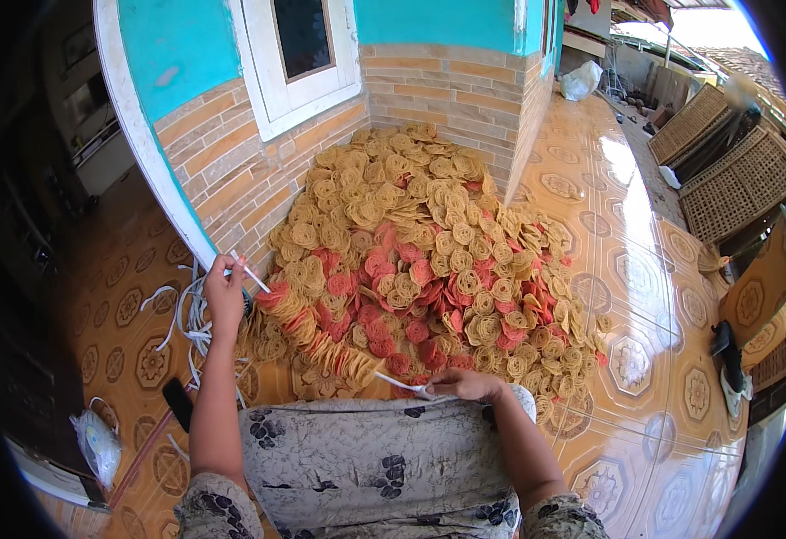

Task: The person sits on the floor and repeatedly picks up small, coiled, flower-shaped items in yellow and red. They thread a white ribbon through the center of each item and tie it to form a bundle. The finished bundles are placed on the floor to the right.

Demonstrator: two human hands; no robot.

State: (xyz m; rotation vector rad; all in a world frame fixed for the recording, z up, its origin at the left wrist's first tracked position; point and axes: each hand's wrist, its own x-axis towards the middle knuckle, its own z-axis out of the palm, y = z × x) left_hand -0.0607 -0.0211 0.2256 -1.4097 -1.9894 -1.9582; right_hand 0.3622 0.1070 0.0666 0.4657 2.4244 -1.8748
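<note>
My left hand (223,295) pinches one end of a white strip (252,274) at the left. The strip's other end is pinched in my right hand (466,384), just above my patterned lap. Strung along the strip between my hands is a sagging row of thin, round crackers (319,341), mostly yellow with red ones toward the left end. Beyond them spreads a large pile of loose lacy crackers (447,234), yellow with red patches, reaching from the wall corner down to my lap.
Loose white strips (197,314) lie left of the pile, near a dark flat object (178,402). A clear plastic bag (98,447) sits farther left. Woven racks (743,184) lean at the right above a dark shoe (726,355). The brick-faced wall (231,162) borders the pile.
</note>
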